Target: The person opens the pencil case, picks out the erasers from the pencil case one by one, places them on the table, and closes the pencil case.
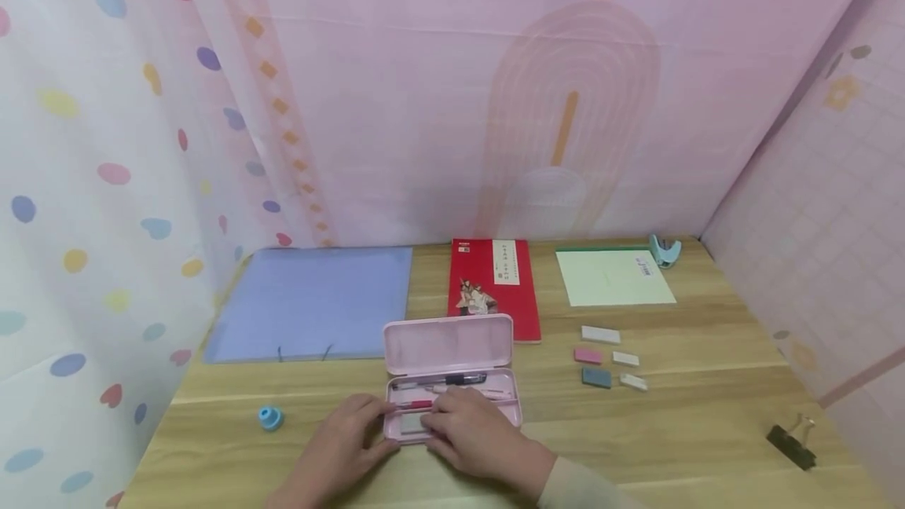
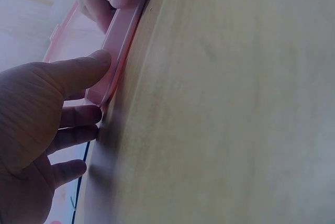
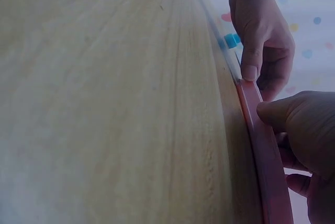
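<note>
A pink pencil case (image 1: 448, 336) lies with its lid raised. Inside it are a black-capped pen (image 1: 441, 382), a red pen (image 1: 412, 405), a pale pink pen (image 1: 492, 394) and, along the front, a greyish-white block (image 1: 413, 423). My left hand (image 1: 344, 442) grips the left end, thumb at the front corner, fingers at the side. Over the front part lies my right hand (image 1: 475, 430), its curled fingers inside beside the block and its thumb at the outer front wall (image 3: 256, 124). That hand hides part of the block.
Right of the case are several small erasers (image 1: 596, 378). Behind stand a blue folder (image 1: 318, 305), a red booklet (image 1: 526, 313) and a pale green pad (image 1: 615, 281) with a light-blue clip (image 1: 665, 251). A blue cap-like piece (image 1: 270, 417) sits left, a black binder clip (image 1: 792, 447) far right.
</note>
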`<state>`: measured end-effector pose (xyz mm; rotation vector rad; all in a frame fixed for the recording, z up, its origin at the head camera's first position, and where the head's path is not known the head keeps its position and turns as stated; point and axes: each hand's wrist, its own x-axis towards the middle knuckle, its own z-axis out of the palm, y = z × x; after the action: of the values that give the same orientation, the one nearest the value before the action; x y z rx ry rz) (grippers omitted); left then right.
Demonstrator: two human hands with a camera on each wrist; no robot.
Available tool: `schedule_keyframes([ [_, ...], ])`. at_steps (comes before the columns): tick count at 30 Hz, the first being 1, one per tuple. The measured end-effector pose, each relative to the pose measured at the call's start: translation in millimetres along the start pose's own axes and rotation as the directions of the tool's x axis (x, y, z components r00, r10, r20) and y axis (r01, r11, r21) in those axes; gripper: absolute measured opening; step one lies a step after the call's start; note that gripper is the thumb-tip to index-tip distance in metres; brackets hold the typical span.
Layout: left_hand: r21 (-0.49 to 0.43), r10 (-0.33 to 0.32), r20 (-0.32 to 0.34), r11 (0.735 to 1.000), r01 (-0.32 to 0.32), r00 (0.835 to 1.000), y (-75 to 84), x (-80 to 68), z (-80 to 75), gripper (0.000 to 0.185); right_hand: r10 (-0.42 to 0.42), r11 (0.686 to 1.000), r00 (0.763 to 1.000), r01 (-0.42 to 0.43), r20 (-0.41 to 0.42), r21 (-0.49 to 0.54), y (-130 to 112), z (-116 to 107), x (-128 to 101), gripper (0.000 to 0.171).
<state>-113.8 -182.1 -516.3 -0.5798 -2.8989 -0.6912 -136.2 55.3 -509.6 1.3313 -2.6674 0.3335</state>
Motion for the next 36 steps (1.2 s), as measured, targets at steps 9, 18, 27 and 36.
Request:
schedule_keyframes([
  [9, 0.002, 0.022, -0.008, 1.000, -0.022, 1.000, -2.0, 0.4, 1.1, 0.046, 0.016, 0.999, 1.000, -0.016, -0.002, 0.043, -5, -3, 0, 0.020],
  [18, 0.006, 0.036, -0.020, 0.999, -0.036, 0.999, -3.5, 1.7, 3.3, 0.045, 0.052, 0.997, 0.998, -0.050, -0.024, 0.055, -6, 3, 6, 0.020],
  [27, 0.003, 0.010, -0.012, 1.000, -0.010, 1.000, -3.0, 2.3, 2.0, 0.044, 0.078, 0.987, 0.997, -0.077, 0.000, 0.139, -5, 2, 15, 0.023],
  [36, -0.001, 0.018, -0.014, 1.000, -0.018, 1.000, -3.5, 2.7, 2.5, 0.044, 0.096, 0.980, 0.995, -0.094, -0.003, 0.173, -5, 2, 20, 0.016],
])
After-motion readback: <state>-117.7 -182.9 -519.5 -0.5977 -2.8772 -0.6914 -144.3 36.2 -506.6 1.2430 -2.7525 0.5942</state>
